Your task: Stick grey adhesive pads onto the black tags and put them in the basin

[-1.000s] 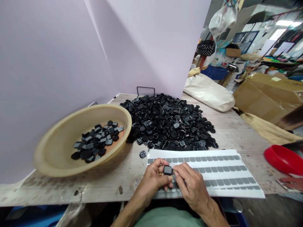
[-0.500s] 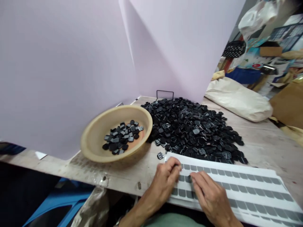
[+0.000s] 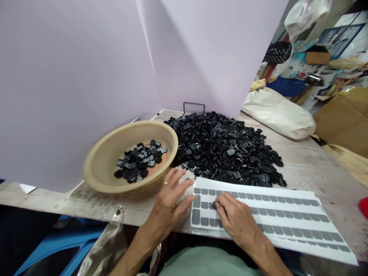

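Observation:
A white sheet [image 3: 274, 206] with rows of grey rounded patches, apparently stickers, lies at the table's front edge. Over it, my right hand [image 3: 237, 218] pinches a small dark piece [image 3: 214, 204] at its fingertips, partly hidden. My left hand [image 3: 174, 197] is off the sheet's left end, fingers stretched and apart, with nothing in it. Just beyond its fingertips lies a loose black piece [image 3: 188, 179], partly covered. A large heap of small black plastic pieces [image 3: 221, 149] spreads behind the sheet.
A beige basin [image 3: 99, 186] holding several black and grey pieces [image 3: 140, 159] stands left of the heap. A black wire stand [image 3: 194, 103] is behind the heap. A pale sack [image 3: 280, 113] and a cardboard box [image 3: 345, 119] sit at the right. A pale panel [image 3: 86, 76] rises at the back.
My left hand has left the sheet, moved left and opened out. My right hand stays over the sheet, still pinching. The camera view has shifted slightly.

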Tool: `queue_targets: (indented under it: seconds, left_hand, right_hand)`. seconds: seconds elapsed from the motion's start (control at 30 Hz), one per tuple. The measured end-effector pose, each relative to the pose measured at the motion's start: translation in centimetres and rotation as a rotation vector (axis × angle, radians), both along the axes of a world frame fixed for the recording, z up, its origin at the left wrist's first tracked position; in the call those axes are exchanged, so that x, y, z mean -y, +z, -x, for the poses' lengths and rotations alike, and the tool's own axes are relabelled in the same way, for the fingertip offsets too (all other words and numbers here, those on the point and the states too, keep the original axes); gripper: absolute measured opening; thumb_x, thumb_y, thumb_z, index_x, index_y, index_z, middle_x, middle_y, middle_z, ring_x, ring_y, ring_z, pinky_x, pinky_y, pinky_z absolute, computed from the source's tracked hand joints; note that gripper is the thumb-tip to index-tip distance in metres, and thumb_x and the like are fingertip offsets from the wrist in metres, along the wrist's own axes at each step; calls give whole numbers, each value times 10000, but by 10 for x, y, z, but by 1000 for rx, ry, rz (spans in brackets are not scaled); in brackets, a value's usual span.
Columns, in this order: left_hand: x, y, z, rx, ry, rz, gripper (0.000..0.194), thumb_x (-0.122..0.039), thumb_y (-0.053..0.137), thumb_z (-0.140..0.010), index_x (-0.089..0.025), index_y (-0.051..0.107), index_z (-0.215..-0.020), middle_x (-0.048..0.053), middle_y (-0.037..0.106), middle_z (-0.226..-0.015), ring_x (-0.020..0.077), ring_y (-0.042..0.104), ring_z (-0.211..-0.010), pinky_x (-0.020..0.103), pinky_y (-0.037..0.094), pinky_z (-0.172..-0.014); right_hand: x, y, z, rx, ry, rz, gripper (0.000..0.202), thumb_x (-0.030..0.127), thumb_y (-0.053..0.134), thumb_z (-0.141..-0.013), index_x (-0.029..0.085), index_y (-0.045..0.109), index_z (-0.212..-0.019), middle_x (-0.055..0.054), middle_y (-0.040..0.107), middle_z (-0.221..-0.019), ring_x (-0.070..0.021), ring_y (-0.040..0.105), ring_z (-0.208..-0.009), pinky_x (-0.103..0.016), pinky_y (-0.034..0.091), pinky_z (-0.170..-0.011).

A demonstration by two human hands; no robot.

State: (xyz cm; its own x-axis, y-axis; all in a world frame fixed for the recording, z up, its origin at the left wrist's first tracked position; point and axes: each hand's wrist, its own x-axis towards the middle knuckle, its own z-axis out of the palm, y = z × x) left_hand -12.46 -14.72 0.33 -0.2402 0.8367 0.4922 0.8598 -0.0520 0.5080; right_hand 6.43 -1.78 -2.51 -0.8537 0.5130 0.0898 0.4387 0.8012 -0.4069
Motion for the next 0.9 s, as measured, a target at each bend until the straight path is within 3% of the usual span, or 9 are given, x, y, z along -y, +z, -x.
queue_targets:
  seconds: [0.1, 0.2, 0.27, 0.37, 0.77, 0.9]
  left_hand:
    - [0, -42, -8, 46, -35, 184, 426, -337, 606, -835, -189, 557, -1232, 151, 414, -1360, 333, 304, -1294, 520, 356, -1026]
    - [-2, -60, -11, 162, 61, 311, 417, -375, 620, -817, -216, 599, -1201, 124, 537, -1105, 285, 456, -1060, 479, 408, -923]
    - [-5, -60, -14, 251, 111, 370, 423, -403, 625, -808, -235, 606, -1195, 82, 550, -936, 251, 477, -933, 440, 412, -864]
    - [-8, -52, -17, 352, 157, 415, 423, -411, 644, -788, -249, 619, -1178, 57, 546, -859, 243, 467, -883, 400, 391, -821]
    - [-15, -53, -17, 419, 195, 422, 368, -256, 671, -722, -202, 660, -1085, 56, 607, -861, 251, 474, -886, 363, 361, -799]
    - [-14, -52, -17, 427, 192, 419, 368, -295, 680, -721, -222, 658, -1081, 48, 602, -848, 251, 483, -887, 362, 364, -792]
  right_hand:
    - [4, 2, 11, 74, 11, -111, 161, 122, 404, -891, 216, 523, -838, -4, 568, -810, -158, 558, -655, -284, 340, -568]
    - [8, 3, 23, 111, 19, -209, 150, 103, 420, -868, 213, 510, -819, -16, 571, -822, -169, 565, -690, -292, 313, -568]
    - [10, 2, 30, 116, 25, -239, 141, 104, 427, -860, 215, 507, -825, -19, 573, -830, -175, 569, -705, -298, 305, -572]
    - [13, 0, 37, 110, 25, -238, 123, 124, 437, -858, 224, 507, -845, -16, 573, -841, -183, 570, -718, -303, 304, -576]
    - [17, -4, 48, 92, -7, -176, 100, 180, 430, -874, 212, 522, -855, -30, 587, -843, -181, 558, -673, -294, 307, -573]
    - [8, 3, 46, -106, 27, 107, 90, 158, 465, -856, 201, 496, -784, 2, 570, -781, -140, 532, -672, -255, 338, -610]
